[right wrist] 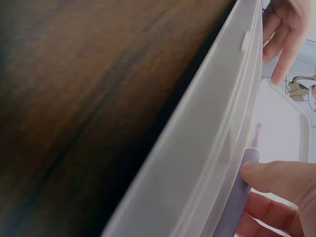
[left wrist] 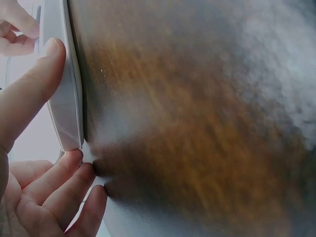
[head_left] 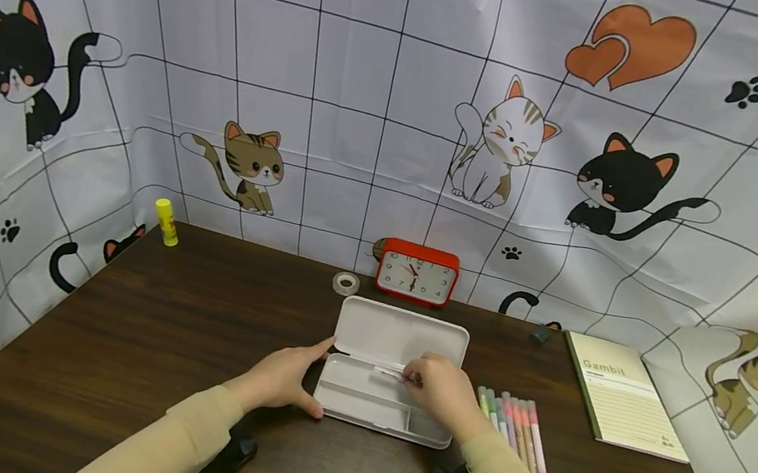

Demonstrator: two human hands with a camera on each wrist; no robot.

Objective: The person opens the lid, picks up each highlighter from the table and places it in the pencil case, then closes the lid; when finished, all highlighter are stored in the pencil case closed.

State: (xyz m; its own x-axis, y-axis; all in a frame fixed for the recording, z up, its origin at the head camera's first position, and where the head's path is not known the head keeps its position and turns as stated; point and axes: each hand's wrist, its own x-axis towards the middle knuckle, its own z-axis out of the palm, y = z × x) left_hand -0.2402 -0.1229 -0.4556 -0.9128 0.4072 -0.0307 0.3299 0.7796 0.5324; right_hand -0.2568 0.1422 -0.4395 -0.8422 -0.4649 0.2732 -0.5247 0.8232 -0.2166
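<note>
A white pencil case [head_left: 400, 333] lies open on the dark wooden table [head_left: 162, 342], lid tipped back. My left hand [head_left: 281, 378] holds its left end, the thumb [left wrist: 29, 94] on the rim [left wrist: 66, 89] and the fingers [left wrist: 59, 192] at the near corner. My right hand [head_left: 443, 392] is over the tray and pinches a pale purple pen [head_left: 389, 372], which lies low inside along the wall [right wrist: 197, 163]. In the right wrist view the thumb [right wrist: 281, 180] presses on the pen [right wrist: 242, 197].
Several pastel markers [head_left: 516, 426] lie right of the case, with a Gambit notebook [head_left: 625, 394] beyond them. A red clock [head_left: 417, 273], a tape roll [head_left: 344, 283] and a small dark object [head_left: 545, 332] stand at the back. A yellow glue stick [head_left: 166, 222] is at the far left.
</note>
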